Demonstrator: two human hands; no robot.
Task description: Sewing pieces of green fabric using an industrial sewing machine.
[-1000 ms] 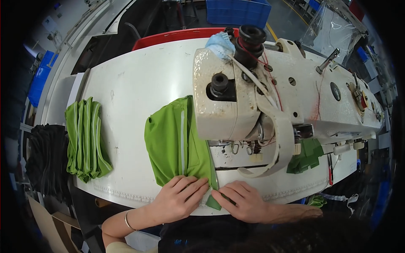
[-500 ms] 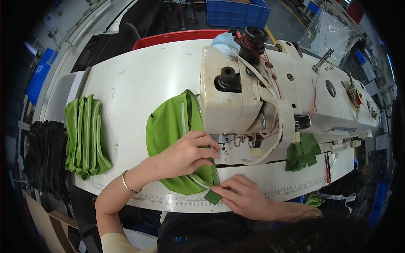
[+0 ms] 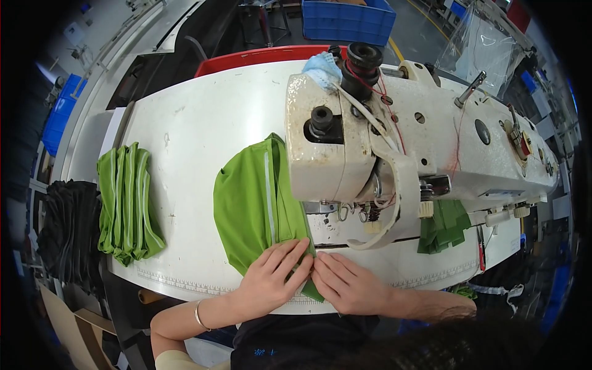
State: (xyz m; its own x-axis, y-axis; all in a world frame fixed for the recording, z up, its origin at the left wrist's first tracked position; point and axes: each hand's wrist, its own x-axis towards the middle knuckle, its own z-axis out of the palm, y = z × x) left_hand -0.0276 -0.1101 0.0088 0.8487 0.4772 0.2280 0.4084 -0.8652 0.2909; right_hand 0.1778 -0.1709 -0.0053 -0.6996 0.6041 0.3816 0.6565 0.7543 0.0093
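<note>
A bright green fabric piece (image 3: 246, 203) with a pale stripe lies flat, its right edge beside the white sewing machine's (image 3: 333, 160) needle area. Near the table's front edge, my left hand (image 3: 275, 275) grips the lower right edge of this fabric, fingers together. Close against it, my right hand (image 3: 350, 285) has its fingers pinched on a small dark green fabric strip (image 3: 313, 292), which lies along the green fabric's edge. The fingertips of both hands almost meet, and they hide where strip and fabric join.
At the left sit a stack of folded green pieces (image 3: 129, 206) and a pile of black fabric (image 3: 69, 231). More dark green strips (image 3: 443, 228) rest under the machine arm. Beyond the table are a red bin (image 3: 259, 58) and a blue crate (image 3: 348, 21).
My left hand has moved down along the fabric's edge to beside my right hand. The dark green strip has turned and now lies against the green fabric's edge.
</note>
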